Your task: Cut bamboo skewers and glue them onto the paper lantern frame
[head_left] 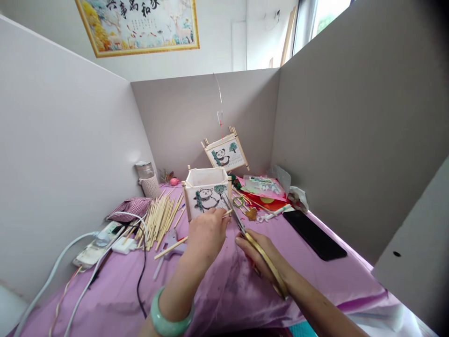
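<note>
My left hand (207, 234), with a green bangle (171, 312) on its wrist, is closed around a thin wooden stick (171, 248). The stick's right end pokes out past my fingers, close to the blades of a pair of scissors (264, 262). My right hand (259, 252) grips the scissors by their gold handles, and the blades point up and away from me, parted. Just behind my left hand stands a white box-shaped lantern (206, 194) with stick corners and a panda drawing; my hand covers part of its front.
A finished-looking panda lantern (226, 153) hangs tilted from a wire at the back. Wooden sticks (159, 220) and a glue gun (171, 241) lie left, beside a power strip (94, 248) with cables. A black phone (314, 234) lies right. Grey panels (206, 107) enclose the table.
</note>
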Demonstrator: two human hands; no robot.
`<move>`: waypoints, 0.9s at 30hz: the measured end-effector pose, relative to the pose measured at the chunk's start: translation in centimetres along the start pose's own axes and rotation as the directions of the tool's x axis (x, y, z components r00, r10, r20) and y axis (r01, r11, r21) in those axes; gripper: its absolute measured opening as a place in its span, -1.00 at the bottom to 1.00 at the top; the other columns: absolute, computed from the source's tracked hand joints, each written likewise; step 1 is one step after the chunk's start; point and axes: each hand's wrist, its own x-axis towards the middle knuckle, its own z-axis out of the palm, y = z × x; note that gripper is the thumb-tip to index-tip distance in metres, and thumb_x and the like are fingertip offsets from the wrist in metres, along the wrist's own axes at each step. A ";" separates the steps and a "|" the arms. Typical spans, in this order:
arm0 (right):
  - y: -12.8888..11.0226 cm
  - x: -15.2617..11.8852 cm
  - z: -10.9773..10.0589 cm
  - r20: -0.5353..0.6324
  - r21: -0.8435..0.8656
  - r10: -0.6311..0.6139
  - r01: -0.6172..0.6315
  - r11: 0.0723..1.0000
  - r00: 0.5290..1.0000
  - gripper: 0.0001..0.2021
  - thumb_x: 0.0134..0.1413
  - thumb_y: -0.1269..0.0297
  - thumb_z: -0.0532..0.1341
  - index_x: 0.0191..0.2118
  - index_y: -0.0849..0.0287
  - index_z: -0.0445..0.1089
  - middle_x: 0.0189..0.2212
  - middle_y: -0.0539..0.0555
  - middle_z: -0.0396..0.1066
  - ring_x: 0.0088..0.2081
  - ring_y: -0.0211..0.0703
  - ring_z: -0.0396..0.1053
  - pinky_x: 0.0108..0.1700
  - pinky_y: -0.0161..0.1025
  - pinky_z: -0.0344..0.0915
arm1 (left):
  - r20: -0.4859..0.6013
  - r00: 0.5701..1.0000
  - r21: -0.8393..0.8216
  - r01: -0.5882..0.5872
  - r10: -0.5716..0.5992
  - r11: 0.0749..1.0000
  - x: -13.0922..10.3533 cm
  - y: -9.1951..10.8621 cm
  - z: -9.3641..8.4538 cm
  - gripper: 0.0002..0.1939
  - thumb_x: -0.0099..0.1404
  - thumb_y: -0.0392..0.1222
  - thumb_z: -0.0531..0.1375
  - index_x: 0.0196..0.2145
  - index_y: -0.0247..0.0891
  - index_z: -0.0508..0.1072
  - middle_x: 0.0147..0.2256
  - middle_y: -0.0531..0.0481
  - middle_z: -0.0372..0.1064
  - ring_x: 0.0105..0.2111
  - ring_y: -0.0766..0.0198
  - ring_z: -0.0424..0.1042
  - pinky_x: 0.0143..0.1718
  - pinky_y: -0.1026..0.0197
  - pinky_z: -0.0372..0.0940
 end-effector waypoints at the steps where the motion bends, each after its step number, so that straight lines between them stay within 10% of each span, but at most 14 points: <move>1: 0.1 0.1 -0.1 0.010 0.007 -0.001 0.001 1.000 1.000 -0.69 0.19 -0.02 0.09 -0.39 0.13 0.22 -0.64 -0.12 0.17 -0.62 -0.32 0.14 -0.56 -0.36 0.11 | -0.028 1.000 0.007 0.005 -0.005 1.000 -0.1 0.0 0.2 -0.76 0.37 -0.12 0.03 -0.20 -0.16 0.49 -0.24 -0.05 0.50 -0.27 0.16 0.46 -0.35 0.23 0.15; 27: 0.1 -0.6 0.1 -0.019 -0.071 0.005 -0.006 0.997 1.000 -0.73 0.17 0.05 0.11 -0.19 0.16 0.30 -0.51 -0.05 0.29 -0.56 -0.30 0.20 -0.51 -0.37 0.15 | 0.150 0.988 -0.380 0.021 0.039 0.925 1.2 -1.3 -0.8 -0.61 0.30 -0.14 0.06 -0.65 -0.25 0.37 -0.69 0.09 0.24 -0.59 0.35 0.23 -0.48 0.30 0.02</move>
